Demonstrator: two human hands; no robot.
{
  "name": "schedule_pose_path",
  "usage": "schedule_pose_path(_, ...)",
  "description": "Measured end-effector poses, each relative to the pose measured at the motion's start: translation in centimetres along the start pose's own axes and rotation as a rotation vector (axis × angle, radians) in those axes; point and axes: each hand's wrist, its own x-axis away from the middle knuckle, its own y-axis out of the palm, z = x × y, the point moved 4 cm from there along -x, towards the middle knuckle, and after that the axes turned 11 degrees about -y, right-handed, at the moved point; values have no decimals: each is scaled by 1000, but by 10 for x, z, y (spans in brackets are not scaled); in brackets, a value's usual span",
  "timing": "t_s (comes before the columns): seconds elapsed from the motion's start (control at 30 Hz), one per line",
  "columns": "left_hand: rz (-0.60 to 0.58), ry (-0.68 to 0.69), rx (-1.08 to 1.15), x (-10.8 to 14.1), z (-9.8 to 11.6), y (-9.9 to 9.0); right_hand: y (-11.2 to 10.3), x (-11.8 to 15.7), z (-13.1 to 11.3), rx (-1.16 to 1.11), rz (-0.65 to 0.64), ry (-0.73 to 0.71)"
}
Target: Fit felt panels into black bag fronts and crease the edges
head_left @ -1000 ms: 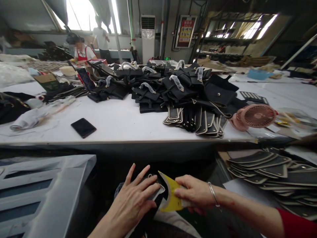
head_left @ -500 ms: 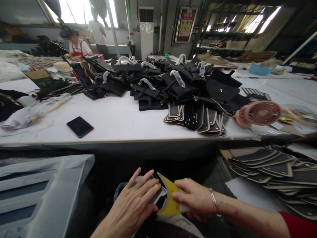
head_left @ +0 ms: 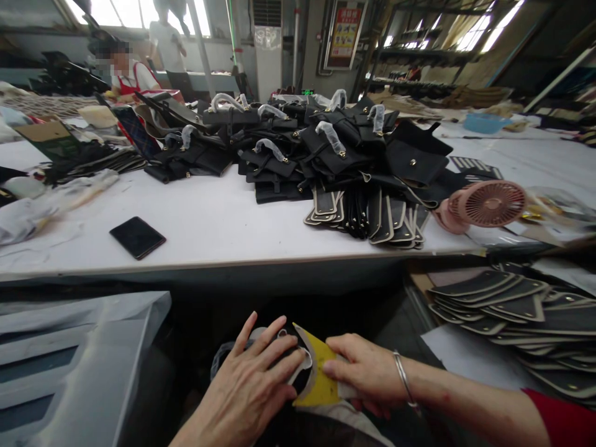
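Note:
My right hand [head_left: 365, 370], with a silver bangle at the wrist, grips a yellow tool [head_left: 320, 371] with a wide curved edge on its left side. Spread over a small dark piece with a pale rim [head_left: 303, 371] lies my left hand [head_left: 254, 372], palm down and fingers apart. That piece is mostly covered by my fingers, and it touches or nearly touches the tool's curved edge. Both hands are low in the view, in front of the table.
A white table [head_left: 209, 230] bears a heap of black bags [head_left: 274, 167], a dark flat phone-like object [head_left: 137, 237] and a pink fan [head_left: 493, 203]. Stacked black pieces [head_left: 493, 298] lie at right; a plastic-covered surface [head_left: 107, 347] at left. Two people are behind the table.
The view has shifted slightly, so the table items sit a little further left and higher. My left fingers have moved slightly on the dark piece; my right hand still holds the tool.

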Motion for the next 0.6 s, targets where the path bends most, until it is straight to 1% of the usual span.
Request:
schedule_pose_path(0.3,-23,0,-10,1,-4,3,2,-2,2,-38,1,38)
schedule_pose_path(0.6,-25,10,-20,0,-7,6,0,-6,1,4,3,41)
